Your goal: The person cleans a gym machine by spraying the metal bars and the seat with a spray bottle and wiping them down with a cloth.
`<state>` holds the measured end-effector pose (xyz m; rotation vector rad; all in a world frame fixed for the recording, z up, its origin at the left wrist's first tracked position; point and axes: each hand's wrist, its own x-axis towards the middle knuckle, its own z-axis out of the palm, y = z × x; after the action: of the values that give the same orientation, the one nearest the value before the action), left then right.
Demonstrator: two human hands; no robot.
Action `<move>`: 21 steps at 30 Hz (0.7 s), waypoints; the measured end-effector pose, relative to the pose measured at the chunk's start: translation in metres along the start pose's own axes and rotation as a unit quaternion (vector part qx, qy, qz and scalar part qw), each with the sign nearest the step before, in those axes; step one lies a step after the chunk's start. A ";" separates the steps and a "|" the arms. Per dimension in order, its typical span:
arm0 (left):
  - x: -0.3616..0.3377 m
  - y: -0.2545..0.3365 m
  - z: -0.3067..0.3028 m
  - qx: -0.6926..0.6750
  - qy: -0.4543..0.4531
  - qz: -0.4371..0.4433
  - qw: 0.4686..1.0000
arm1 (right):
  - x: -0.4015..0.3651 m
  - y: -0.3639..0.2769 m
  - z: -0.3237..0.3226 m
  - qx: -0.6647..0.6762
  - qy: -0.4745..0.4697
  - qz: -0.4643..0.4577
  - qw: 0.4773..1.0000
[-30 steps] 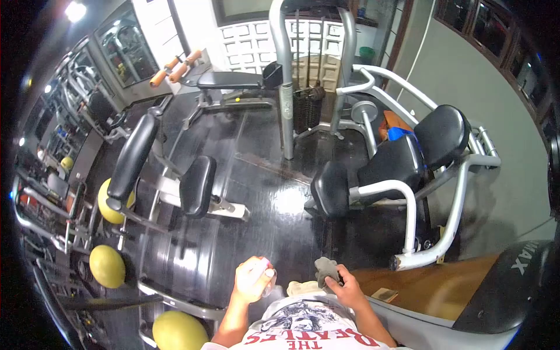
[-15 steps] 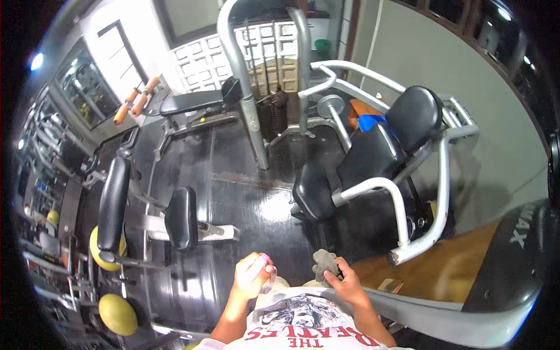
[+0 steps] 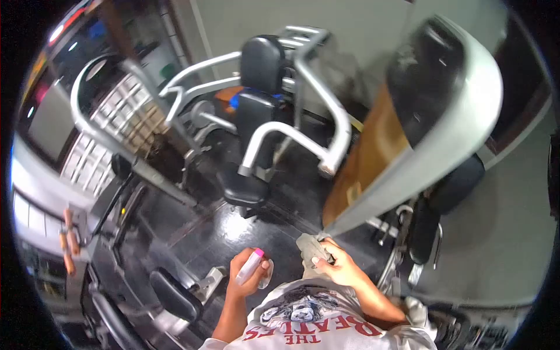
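Observation:
My left hand (image 3: 240,263) is wrapped round a clear spray bottle (image 3: 249,270) with a pink tip, held in front of my shirt. Fingers cover much of the bottle. To its right, my right hand (image 3: 343,267) grips a bunched grey cloth (image 3: 309,249), thumb on top. The cloth overlaps the lower end of a machine's silver frame (image 3: 402,181) in this view.
Ahead stands a seated machine with a black backrest (image 3: 262,64) and white lever arms (image 3: 286,131). A tall machine cover with a brown panel (image 3: 373,151) rises close on the right. Another black pad (image 3: 175,294) is low on the left, above the dark floor (image 3: 201,233).
My view has swung to the right, so the machines appear farther left and the tall cover now stands upright nearby. Both hands keep hold of the bottle and the cloth.

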<state>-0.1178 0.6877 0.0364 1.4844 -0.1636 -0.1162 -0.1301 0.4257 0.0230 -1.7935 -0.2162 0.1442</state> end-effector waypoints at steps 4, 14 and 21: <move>-0.016 -0.002 0.019 -0.048 -0.107 -0.018 0.993 | -0.068 0.003 0.007 -0.001 0.066 0.052 0.996; -0.033 0.004 0.087 0.030 -0.297 -0.046 0.953 | -0.178 0.001 0.017 0.013 0.223 0.049 0.973; -0.014 -0.031 0.141 -0.058 -0.415 -0.031 0.907 | -0.207 0.000 -0.010 -0.033 0.292 0.086 0.952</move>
<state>-0.1563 0.5496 0.0162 1.2387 -0.7835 -0.7996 -0.3292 0.3704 0.0217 -1.8393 0.3625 -0.2755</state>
